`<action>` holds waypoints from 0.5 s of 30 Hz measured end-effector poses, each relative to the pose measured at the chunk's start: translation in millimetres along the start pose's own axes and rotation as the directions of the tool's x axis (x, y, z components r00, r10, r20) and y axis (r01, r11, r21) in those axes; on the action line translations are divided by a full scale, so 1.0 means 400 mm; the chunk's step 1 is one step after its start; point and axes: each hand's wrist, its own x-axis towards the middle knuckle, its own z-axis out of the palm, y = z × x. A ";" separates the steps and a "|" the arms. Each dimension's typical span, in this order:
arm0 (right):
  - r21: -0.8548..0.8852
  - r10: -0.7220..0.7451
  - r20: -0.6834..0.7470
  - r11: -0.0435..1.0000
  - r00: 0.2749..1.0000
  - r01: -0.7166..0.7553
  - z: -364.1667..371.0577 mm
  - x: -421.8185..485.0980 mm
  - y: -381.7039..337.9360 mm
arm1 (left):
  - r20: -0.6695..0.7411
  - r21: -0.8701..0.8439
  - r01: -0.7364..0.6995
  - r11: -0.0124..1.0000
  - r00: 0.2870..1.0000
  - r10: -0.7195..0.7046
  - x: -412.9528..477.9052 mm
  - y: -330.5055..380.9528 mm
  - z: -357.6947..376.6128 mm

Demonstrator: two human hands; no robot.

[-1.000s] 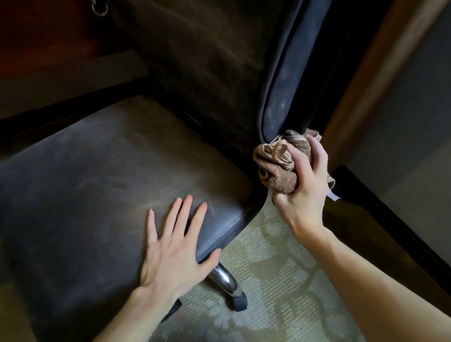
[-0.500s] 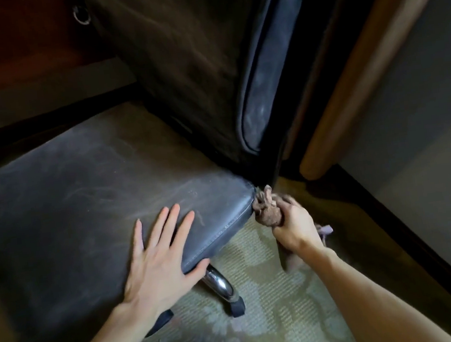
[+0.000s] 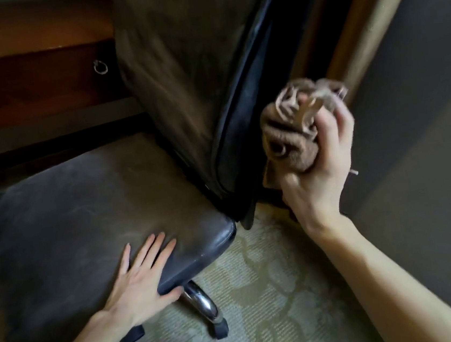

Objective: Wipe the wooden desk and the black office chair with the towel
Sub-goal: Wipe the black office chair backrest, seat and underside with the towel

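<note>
Crumpled brown towel (image 3: 289, 138) sits bunched in the tightly curled right hand (image 3: 319, 179), just right of the black leather office chair (image 3: 240, 113), whose long back edge runs upward beside it; the left hand (image 3: 144, 278) presses flat, fingers straight, on the seat (image 3: 83, 215).

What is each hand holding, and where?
The right hand grips the crumpled brown cloth towel round its lower part; the left hand, flat on the black chair seat, holds nothing.

The left hand (image 3: 144, 281) lies flat on the chair seat (image 3: 83, 215) near its right front corner. The right hand (image 3: 317, 177) holds the towel (image 3: 287, 132) just right of the backrest (image 3: 194, 76). The bench (image 3: 24, 67) stands behind the chair.
</note>
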 end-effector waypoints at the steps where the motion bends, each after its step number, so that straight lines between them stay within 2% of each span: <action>1: -0.001 -0.027 -0.005 1.000 1.000 0.027 0.011 0.031 -0.020 | 0.032 0.001 0.008 1.000 0.999 -0.008 -0.004 -0.005 0.004; 6: -0.057 -0.074 0.096 0.995 0.993 0.079 0.047 0.011 -0.042 | 0.207 0.015 0.013 1.000 0.978 -0.015 -0.028 -0.045 -0.022; 7: -0.074 -0.067 0.141 0.994 0.988 0.078 0.040 -0.022 -0.034 | 0.229 0.011 0.014 1.000 0.973 -0.016 -0.029 -0.048 -0.030; 9: -0.185 0.006 0.331 0.981 0.943 0.059 0.008 -0.107 -0.011 | 0.274 -0.003 0.021 1.000 0.961 -0.020 -0.035 -0.042 -0.045; 11: -0.306 0.143 0.554 0.951 0.820 0.041 -0.028 -0.195 0.003 | 0.288 -0.030 0.042 0.999 0.957 -0.032 -0.032 -0.037 -0.055; 12: -0.370 0.255 0.639 0.929 0.726 0.000 -0.052 -0.236 0.002 | 0.301 -0.042 0.059 0.997 0.953 -0.044 -0.034 -0.031 -0.061; 14: -0.476 0.465 0.679 0.868 0.568 -0.141 -0.104 -0.316 -0.005 | 0.312 -0.079 0.105 0.991 0.947 -0.075 -0.044 -0.018 -0.068; 15: -0.496 0.516 0.656 0.845 0.550 -0.201 -0.134 -0.353 -0.014 | 0.305 -0.113 0.129 0.985 0.948 -0.089 -0.055 -0.011 -0.063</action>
